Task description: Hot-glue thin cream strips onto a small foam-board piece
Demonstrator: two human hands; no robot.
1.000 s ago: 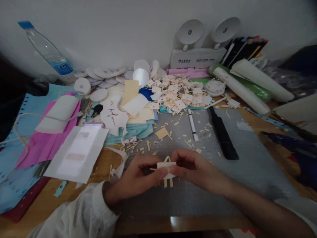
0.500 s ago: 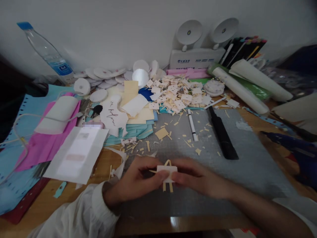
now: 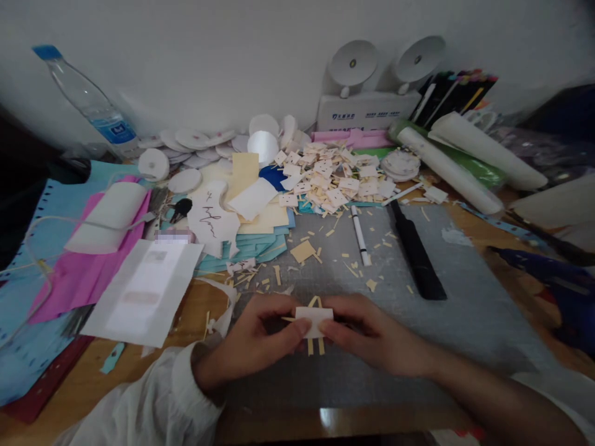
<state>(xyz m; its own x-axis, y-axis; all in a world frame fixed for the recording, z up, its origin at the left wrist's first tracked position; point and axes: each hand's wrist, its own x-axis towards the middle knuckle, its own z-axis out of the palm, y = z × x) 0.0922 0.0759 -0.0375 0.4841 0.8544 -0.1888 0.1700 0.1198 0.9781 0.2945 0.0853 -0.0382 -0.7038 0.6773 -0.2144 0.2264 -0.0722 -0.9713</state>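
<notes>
At the upper left of the frame a water bottle (image 3: 88, 102) leans by the wall, with pink paper (image 3: 79, 272) and a white sheet (image 3: 144, 291) below it at mid left. At lower centre the left hand (image 3: 253, 337) pinches the left edge of a small white card (image 3: 315, 319) between thumb and fingertips; thin tan strips (image 3: 315, 345) stick out above and below it. The right hand (image 3: 379, 334) pinches the card's right edge the same way, fingers pressed together. The card is held just above the grey mat (image 3: 455, 310), near its front edge.

Above the hands, a heap of like cards (image 3: 332, 176) lies at upper centre. A white pen (image 3: 359, 234) and a black knife (image 3: 416, 251) lie on the mat, right of centre; white rolls (image 3: 465, 167) sit at the upper right.

The strips look frail. A hard squeeze or a twist between the two pinches could bend them or pull them loose from the card. If either pinch slackens, the card may drop among the tan scraps (image 3: 344, 257) strewn on the mat and be hard to pick out.
</notes>
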